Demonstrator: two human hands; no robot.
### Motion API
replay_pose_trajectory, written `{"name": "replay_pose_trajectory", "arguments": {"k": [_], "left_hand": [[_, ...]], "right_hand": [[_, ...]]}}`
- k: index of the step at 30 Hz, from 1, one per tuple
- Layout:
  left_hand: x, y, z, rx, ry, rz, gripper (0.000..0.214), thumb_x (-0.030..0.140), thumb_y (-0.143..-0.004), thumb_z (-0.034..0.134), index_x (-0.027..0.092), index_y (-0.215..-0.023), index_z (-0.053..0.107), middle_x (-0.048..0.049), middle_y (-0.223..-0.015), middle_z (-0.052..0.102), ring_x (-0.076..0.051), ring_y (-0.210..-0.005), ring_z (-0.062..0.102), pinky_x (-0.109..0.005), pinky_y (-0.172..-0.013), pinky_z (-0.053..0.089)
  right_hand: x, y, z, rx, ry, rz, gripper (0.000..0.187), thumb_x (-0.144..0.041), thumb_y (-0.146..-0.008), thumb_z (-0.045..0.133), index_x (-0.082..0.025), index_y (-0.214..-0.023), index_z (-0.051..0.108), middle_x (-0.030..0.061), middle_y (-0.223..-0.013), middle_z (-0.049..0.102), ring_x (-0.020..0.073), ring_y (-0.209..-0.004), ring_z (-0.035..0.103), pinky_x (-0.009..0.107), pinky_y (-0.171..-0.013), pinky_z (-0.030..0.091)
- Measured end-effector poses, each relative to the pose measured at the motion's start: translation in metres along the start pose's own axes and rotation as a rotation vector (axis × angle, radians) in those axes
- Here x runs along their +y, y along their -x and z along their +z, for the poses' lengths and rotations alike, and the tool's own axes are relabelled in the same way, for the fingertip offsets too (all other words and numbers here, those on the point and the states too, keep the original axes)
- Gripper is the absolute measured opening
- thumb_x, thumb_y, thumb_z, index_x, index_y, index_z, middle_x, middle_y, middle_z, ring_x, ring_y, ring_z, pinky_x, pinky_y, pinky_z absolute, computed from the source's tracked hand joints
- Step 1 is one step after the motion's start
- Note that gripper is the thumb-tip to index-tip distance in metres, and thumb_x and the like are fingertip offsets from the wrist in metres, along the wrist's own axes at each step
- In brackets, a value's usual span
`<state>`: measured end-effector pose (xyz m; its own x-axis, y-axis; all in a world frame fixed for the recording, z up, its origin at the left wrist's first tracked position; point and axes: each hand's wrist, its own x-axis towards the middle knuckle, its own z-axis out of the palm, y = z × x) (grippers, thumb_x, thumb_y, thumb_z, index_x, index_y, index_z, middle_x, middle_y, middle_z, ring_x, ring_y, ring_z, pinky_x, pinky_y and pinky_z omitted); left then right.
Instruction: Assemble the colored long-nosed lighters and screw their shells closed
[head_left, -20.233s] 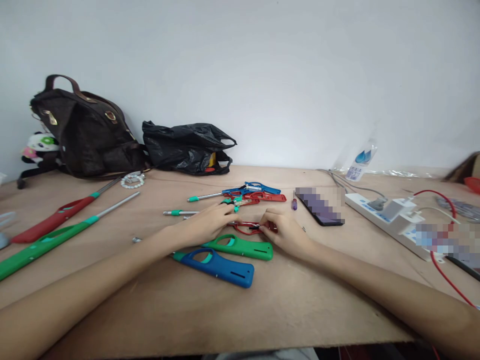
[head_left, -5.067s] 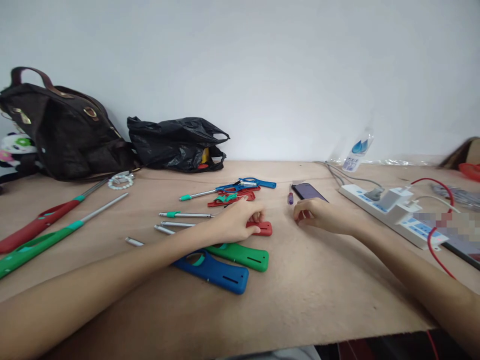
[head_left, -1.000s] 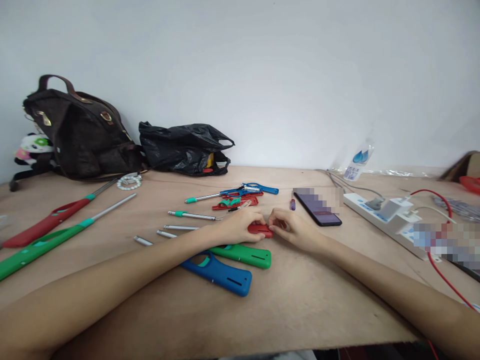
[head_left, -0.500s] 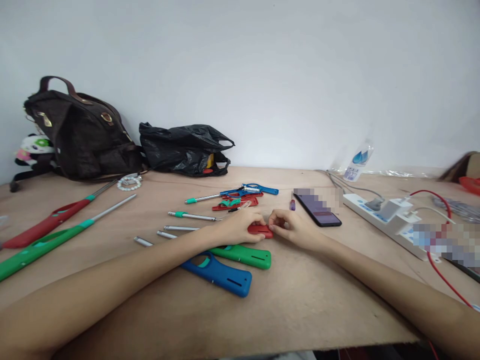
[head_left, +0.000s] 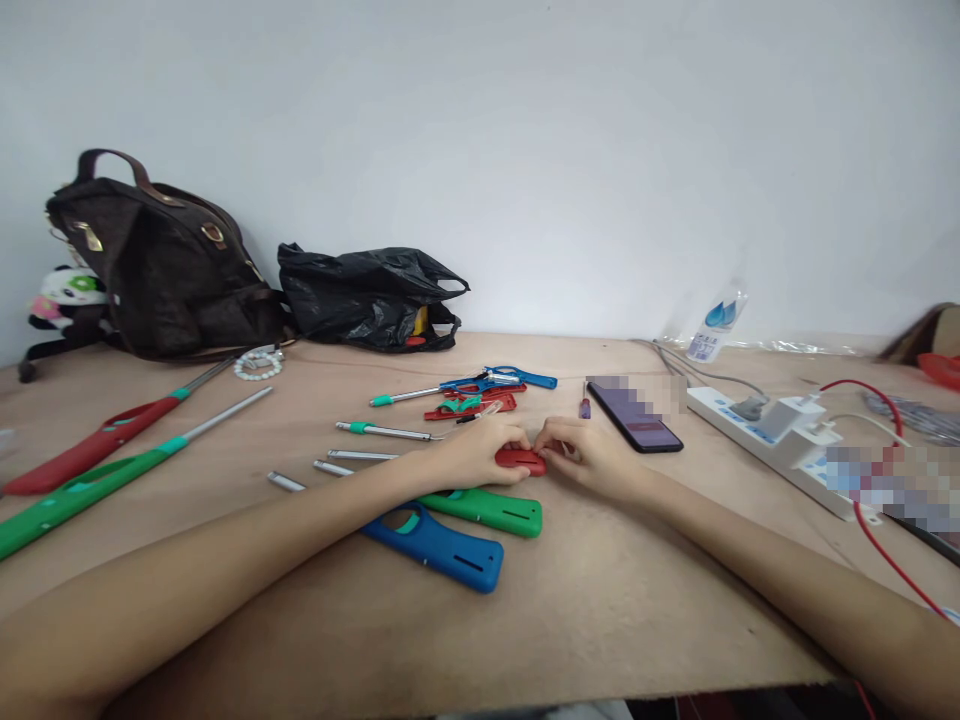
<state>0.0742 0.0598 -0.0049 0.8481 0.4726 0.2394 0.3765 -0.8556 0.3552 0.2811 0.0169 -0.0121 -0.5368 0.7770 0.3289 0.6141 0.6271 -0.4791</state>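
My left hand (head_left: 480,452) is wrapped round a red long-necked lighter (head_left: 522,461), whose handle end pokes out to the right of the fingers. At that end, the fingertips of my right hand (head_left: 589,455) are pinched together; whatever they hold is too small to make out. Just nearer than the left hand lie a green lighter (head_left: 495,512) and a blue lighter (head_left: 442,552), partly covered by my left forearm. Behind the hands is a pile of opened lighter parts (head_left: 476,400) in red, blue and green, with a loose metal tube (head_left: 386,432) beside it.
A small purple screwdriver (head_left: 585,405) and a phone (head_left: 634,415) lie beyond my right hand. A white power strip (head_left: 772,450) with cables is at right. Red (head_left: 97,445) and green (head_left: 90,495) lighters lie left, before a backpack (head_left: 165,270) and black plastic bag (head_left: 367,300).
The right hand's fingers have shifted slightly at the end of the red lighter. My left hand keeps its hold, and the other things lie as before.
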Motion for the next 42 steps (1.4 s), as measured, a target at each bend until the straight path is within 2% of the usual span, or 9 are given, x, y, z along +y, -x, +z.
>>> {"name": "replay_pose_trajectory", "arguments": {"k": [3,14,19,28,32,35,38,40,42], "left_hand": [[0.001,0.0,0.0,0.021,0.008,0.013,0.01,0.025,-0.079,0.064,0.015,-0.078,0.063,-0.0015,-0.078,0.054,-0.019,-0.077,0.055,-0.025,-0.065,0.039],[-0.003,0.0,0.002,0.01,0.013,0.001,0.01,0.024,-0.077,0.066,0.016,-0.08,0.062,-0.0022,-0.081,0.055,-0.02,-0.079,0.055,-0.026,-0.067,0.04],[-0.002,-0.001,0.001,0.017,0.031,0.022,0.009,0.023,-0.077,0.065,0.015,-0.081,0.063,-0.003,-0.083,0.056,-0.02,-0.081,0.055,-0.027,-0.069,0.041],[-0.004,-0.001,0.002,0.024,0.047,0.044,0.011,0.024,-0.078,0.066,0.016,-0.086,0.065,-0.0032,-0.084,0.058,-0.021,-0.084,0.056,-0.029,-0.074,0.043],[-0.006,-0.001,0.003,0.02,0.04,0.043,0.011,0.025,-0.078,0.066,0.016,-0.085,0.066,-0.0037,-0.085,0.059,-0.021,-0.084,0.057,-0.029,-0.074,0.044],[-0.006,0.0,0.003,0.018,0.029,0.008,0.013,0.025,-0.079,0.065,0.017,-0.089,0.067,-0.0043,-0.089,0.06,-0.022,-0.086,0.057,-0.029,-0.076,0.045],[-0.005,0.002,0.003,0.012,0.002,-0.028,0.015,0.027,-0.079,0.066,0.017,-0.09,0.068,-0.0046,-0.089,0.061,-0.023,-0.088,0.058,-0.03,-0.078,0.045],[-0.006,0.002,0.004,0.012,-0.016,-0.033,0.017,0.028,-0.079,0.066,0.016,-0.091,0.069,-0.0051,-0.089,0.062,-0.023,-0.088,0.058,-0.031,-0.078,0.045],[-0.006,0.001,0.004,0.013,-0.028,-0.026,0.02,0.029,-0.079,0.066,0.015,-0.093,0.069,-0.0053,-0.087,0.061,-0.023,-0.087,0.058,-0.031,-0.076,0.045]], "right_hand": [[0.0,0.0,0.0,0.019,0.11,-0.067,0.013,-0.014,-0.088,0.047,-0.018,-0.085,0.059,0.0057,-0.079,0.061,0.0156,-0.067,0.053,0.027,-0.063,0.041],[0.007,0.001,0.003,0.04,0.316,-0.168,0.011,-0.016,-0.092,0.049,-0.017,-0.088,0.058,0.0062,-0.083,0.064,0.0175,-0.072,0.059,0.027,-0.065,0.043],[0.002,-0.001,0.001,0.029,0.411,-0.222,0.016,-0.018,-0.095,0.044,-0.016,-0.086,0.058,0.0073,-0.083,0.064,0.0188,-0.074,0.06,0.029,-0.067,0.044],[0.004,-0.004,0.003,-0.015,0.44,-0.277,0.018,-0.016,-0.095,0.042,-0.016,-0.096,0.059,0.0086,-0.089,0.066,0.0201,-0.081,0.061,0.031,-0.072,0.046],[0.005,-0.005,0.004,-0.055,0.397,-0.224,0.018,-0.018,-0.096,0.041,-0.017,-0.096,0.059,0.0079,-0.09,0.065,0.0191,-0.082,0.06,0.029,-0.072,0.046],[0.008,-0.005,-0.002,-0.026,0.419,-0.076,0.019,-0.023,-0.098,0.041,-0.018,-0.09,0.058,0.0057,-0.085,0.064,0.0176,-0.076,0.059,0.028,-0.068,0.045],[0.02,-0.002,-0.012,0.08,0.606,0.067,0.021,-0.014,-0.096,0.04,-0.016,-0.097,0.06,0.0082,-0.092,0.065,0.0196,-0.081,0.06,0.029,-0.068,0.043],[0.031,-0.001,-0.018,0.06,0.766,0.08,0.031,-0.002,-0.089,0.04,-0.016,-0.104,0.063,0.0115,-0.106,0.064,0.0214,-0.089,0.06,0.029,-0.068,0.043],[0.04,0.0,-0.023,-0.027,0.848,0.054,0.031,0.0,-0.087,0.043,-0.017,-0.101,0.065,0.0115,-0.106,0.064,0.0221,-0.09,0.059,0.029,-0.067,0.042]]}}
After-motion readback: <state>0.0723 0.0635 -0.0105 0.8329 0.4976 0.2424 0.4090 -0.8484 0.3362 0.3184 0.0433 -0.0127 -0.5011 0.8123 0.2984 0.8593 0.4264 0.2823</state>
